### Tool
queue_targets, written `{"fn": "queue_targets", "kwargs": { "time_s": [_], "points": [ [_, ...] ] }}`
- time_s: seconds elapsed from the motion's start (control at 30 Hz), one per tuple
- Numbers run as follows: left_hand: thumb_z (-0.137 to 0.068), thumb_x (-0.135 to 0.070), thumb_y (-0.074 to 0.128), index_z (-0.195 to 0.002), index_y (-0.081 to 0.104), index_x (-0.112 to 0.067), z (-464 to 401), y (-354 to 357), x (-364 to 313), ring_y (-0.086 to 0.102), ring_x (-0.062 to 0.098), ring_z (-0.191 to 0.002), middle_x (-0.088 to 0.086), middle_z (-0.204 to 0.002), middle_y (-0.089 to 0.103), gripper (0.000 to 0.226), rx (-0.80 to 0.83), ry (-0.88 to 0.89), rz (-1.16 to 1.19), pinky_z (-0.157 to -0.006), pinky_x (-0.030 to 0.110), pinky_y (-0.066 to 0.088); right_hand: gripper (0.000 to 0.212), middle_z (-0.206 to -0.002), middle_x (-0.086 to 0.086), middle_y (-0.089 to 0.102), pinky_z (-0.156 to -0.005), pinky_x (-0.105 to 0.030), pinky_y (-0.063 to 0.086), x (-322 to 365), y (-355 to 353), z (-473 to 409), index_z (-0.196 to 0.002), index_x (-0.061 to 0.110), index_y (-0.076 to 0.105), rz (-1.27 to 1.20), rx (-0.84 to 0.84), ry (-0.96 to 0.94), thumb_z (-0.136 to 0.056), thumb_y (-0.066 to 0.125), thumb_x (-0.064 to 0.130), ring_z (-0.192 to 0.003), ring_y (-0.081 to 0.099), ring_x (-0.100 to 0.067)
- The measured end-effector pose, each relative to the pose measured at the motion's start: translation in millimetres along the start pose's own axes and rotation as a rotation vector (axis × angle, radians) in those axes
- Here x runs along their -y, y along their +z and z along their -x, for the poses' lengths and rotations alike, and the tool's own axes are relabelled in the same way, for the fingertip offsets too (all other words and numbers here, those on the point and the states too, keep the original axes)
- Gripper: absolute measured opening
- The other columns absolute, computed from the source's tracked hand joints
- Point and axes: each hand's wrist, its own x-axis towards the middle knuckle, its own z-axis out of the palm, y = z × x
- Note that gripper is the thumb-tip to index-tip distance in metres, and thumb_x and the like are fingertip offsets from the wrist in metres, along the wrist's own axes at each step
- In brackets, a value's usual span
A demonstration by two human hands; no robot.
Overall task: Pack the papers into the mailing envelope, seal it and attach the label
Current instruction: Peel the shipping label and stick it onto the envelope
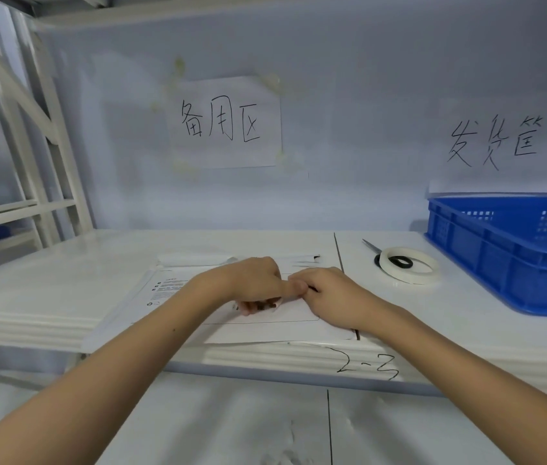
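Observation:
A white mailing envelope (151,297) lies flat on the white shelf, small black print near its left end. On top of it lies a white label sheet (285,327) with a rounded outline and dark print partly under my fingers. My left hand (252,283) and my right hand (329,293) meet over the label's upper part, fingers curled and pinching at it, thumbs touching. What exactly is between the fingertips is hidden. A strip of white paper (195,260) lies just behind the envelope.
A roll of white tape (409,265) lies to the right with scissors (374,246) under it. A blue plastic crate (513,253) stands at the far right. Handwritten paper signs hang on the back wall. A white rack stands at the left.

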Motion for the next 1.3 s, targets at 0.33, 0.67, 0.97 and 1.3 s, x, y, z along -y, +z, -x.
{"fn": "queue_targets", "kwargs": {
  "time_s": [0.33, 0.67, 0.97, 1.3],
  "points": [
    [-0.093, -0.033, 0.062, -0.057, 0.053, -0.012, -8, -11, 0, 0.048, 0.013, -0.041, -0.002, -0.05, 0.052, 0.043, 0.144, -0.002, 0.039, -0.047, 0.021, 0.046, 0.024, -0.073, -0.005, 0.051, -0.057, -0.02, 0.033, -1, 3, -2, -0.077, 0.001, 0.056, 0.021, -0.029, -0.032, -0.095, 0.04, 0.005, -0.067, 0.042, -0.017],
    [-0.084, -0.018, 0.064, -0.049, 0.05, -0.017, -8, -7, 21, 0.04, 0.015, -0.041, -0.002, -0.045, 0.042, 0.038, 0.069, -0.009, 0.315, -0.045, 0.022, 0.032, 0.04, -0.116, 0.0, 0.061, -0.096, -0.031, 0.041, -5, 7, -5, -0.132, 0.025, 0.057, 0.164, 0.075, -0.089, -0.099, 0.033, 0.024, -0.118, 0.048, -0.014],
    [-0.084, -0.012, 0.063, -0.051, 0.05, -0.014, -8, 5, 38, 0.033, 0.015, -0.04, 0.0, -0.045, 0.036, 0.036, -0.074, 0.049, 0.648, -0.043, 0.025, 0.025, 0.037, -0.11, 0.002, 0.06, -0.095, -0.031, 0.042, -4, 7, -4, -0.099, 0.007, 0.063, 0.227, 0.07, -0.055, -0.1, 0.034, 0.029, -0.106, 0.052, -0.014],
    [-0.088, -0.007, 0.055, -0.048, 0.045, -0.017, -10, 3, 49, 0.027, 0.015, -0.035, -0.002, -0.043, 0.025, 0.042, -0.155, 0.048, 0.899, -0.04, 0.022, 0.02, 0.034, -0.11, -0.002, 0.058, -0.097, -0.037, 0.043, -1, 6, -4, -0.098, 0.012, 0.061, 0.224, 0.089, -0.047, -0.1, 0.032, 0.03, -0.107, 0.053, -0.019]
  ]
}}
